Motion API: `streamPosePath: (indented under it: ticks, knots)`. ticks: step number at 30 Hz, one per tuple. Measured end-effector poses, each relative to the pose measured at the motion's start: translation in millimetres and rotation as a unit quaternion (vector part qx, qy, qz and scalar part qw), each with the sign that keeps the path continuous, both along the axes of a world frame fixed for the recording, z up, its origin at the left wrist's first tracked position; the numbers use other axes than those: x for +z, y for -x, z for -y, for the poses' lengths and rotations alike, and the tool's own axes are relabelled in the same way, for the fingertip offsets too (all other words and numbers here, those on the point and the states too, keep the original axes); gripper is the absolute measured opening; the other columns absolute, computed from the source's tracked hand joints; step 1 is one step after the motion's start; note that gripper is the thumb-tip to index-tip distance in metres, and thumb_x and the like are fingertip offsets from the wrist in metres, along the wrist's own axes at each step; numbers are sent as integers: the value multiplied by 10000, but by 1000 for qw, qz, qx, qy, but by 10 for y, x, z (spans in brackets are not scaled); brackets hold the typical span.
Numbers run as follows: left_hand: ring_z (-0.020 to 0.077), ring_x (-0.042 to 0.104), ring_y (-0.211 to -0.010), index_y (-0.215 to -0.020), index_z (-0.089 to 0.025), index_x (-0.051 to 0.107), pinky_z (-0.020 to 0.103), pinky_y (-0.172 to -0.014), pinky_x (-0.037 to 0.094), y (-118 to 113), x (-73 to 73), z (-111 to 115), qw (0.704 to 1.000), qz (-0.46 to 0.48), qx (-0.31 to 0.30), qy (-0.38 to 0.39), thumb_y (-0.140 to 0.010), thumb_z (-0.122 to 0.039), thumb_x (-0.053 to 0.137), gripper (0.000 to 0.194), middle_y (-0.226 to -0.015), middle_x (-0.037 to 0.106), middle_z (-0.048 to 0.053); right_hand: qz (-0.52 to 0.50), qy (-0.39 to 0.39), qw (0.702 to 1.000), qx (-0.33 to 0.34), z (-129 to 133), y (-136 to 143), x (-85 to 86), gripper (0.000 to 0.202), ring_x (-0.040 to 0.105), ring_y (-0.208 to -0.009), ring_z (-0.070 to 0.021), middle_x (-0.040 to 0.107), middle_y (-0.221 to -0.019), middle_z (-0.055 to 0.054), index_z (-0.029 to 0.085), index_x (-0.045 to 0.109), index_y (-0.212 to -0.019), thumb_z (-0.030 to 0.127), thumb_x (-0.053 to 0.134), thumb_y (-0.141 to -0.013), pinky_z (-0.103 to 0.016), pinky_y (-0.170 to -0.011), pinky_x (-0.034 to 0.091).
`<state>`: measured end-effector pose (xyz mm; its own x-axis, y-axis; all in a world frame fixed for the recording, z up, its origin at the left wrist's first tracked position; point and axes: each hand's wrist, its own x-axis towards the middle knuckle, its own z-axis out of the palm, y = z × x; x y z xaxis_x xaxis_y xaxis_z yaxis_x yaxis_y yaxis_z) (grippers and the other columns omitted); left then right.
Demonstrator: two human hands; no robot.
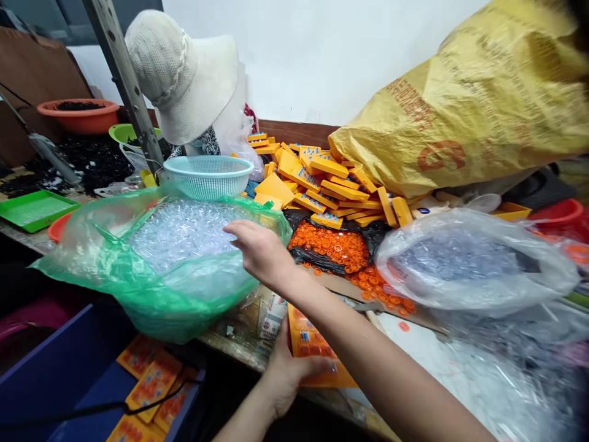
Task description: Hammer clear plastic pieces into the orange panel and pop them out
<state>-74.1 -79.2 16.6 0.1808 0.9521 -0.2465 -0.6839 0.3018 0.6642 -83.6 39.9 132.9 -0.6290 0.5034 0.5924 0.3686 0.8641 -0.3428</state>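
Observation:
My left hand (289, 371) is closed around an orange-yellow plastic case (313, 344) at the table's front edge. Orange round pieces sit in the case's compartments, and my right forearm covers part of it. My right hand (263, 250) reaches across to the left, at the right side of a green plastic bag (184, 307) full of small transparent plastic pieces (184, 230). Its fingers are curled together; whatever they hold is too small or hidden to make out. Beyond my right wrist, a black bag holds small orange rings (329, 245), some spilled beside it.
Orange-yellow cases (317, 178) are heaped at the back beside a large yellow sack (460, 116). A white bag (478, 264) of transparent pieces stands right. A light-blue basket (209, 175) sits behind the green bag. Filled cases lie in a blue bin (87, 393) below left.

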Motion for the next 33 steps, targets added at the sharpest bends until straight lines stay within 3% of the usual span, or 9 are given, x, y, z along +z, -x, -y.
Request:
streamPosePath:
  ticks: [2, 4, 7, 10, 14, 17, 20, 26, 33]
  knots:
    - [335, 631, -1054, -1339, -168, 396, 471, -936, 473, 9, -17, 8, 1000, 14, -3, 9, -458, -140, 871, 1001, -1167, 660, 162, -46, 3, 998, -31, 120, -380, -24, 345, 598, -1107, -182, 637, -1175, -134, 104, 634, -1139, 14, 447, -864, -302, -959, 484]
    - [326, 640, -1040, -1346, -179, 369, 472, -930, 479, 10, -31, 18, 1000, 21, -8, 11, -469, -140, 870, 1010, -1155, 666, 157, -127, 46, 986, -98, 276, -827, -154, 288, 617, -1029, -197, 644, -1087, -113, 159, 684, -1083, 104, 491, -877, -349, -900, 519]
    - [322, 644, -1036, -1347, -192, 345, 479, -923, 487, -2, -20, 39, 1000, 22, -22, 6, -501, -154, 863, 993, -1183, 653, 157, -197, 255, 931, -172, 582, -1415, -485, 216, 674, -766, -189, 703, -858, -49, 218, 724, -1001, 227, 637, -804, -333, -689, 584]
    - [327, 642, -1044, -1336, -178, 353, 476, -922, 492, -26, 21, 64, 999, 9, -36, -2, -532, -167, 858, 949, -1215, 634, 175, -231, 323, 892, -217, 936, -1698, -801, 166, 712, -744, -212, 751, -842, -52, 212, 750, -917, 277, 677, -783, -327, -640, 604]
    - [325, 619, -1101, -1389, -217, 325, 470, -959, 477, -71, 60, 108, 999, 8, -47, -6, -607, -214, 840, 937, -1261, 615, 158, -226, 191, 914, -279, 1251, -1673, -960, 184, 719, -731, -187, 762, -863, -25, 237, 746, -942, 179, 686, -778, -290, -673, 596]
    - [306, 577, -1177, -1416, -250, 344, 451, -1023, 438, -94, 53, 145, 997, 32, -40, 52, -750, -362, 741, 784, -1302, 595, 137, -161, 24, 958, -235, 1288, -1599, -907, 245, 708, -715, -172, 762, -848, -24, 223, 710, -959, 57, 620, -802, -291, -660, 566]
    - [278, 539, -1230, -1405, -232, 397, 412, -1067, 408, -88, 50, 170, 992, 38, -15, 121, -842, -421, 629, 637, -1323, 583, 132, -75, -92, 977, -176, 1242, -1574, -828, 240, 693, -746, -192, 760, -853, -47, 194, 691, -940, 36, 540, -842, -336, -674, 539]
    - [238, 498, -1275, -1356, -255, 483, 374, -1111, 364, -54, 72, 180, 992, 2, -3, 130, -883, -336, 594, 492, -1371, 550, 76, 34, -144, 983, -107, 1211, -1605, -811, 274, 688, -833, -224, 747, -965, -111, 87, 675, -1038, 118, 421, -937, -359, -729, 532]
    - [247, 464, -1303, -1304, -229, 541, 357, -1107, 370, -123, 11, 215, 992, -18, 15, 121, -864, -370, 616, 468, -1394, 524, 88, 97, -127, 980, -119, 1339, -1630, -804, 319, 690, -917, -233, 739, -1034, -96, 81, 677, -1061, 90, 382, -938, -388, -797, 548]
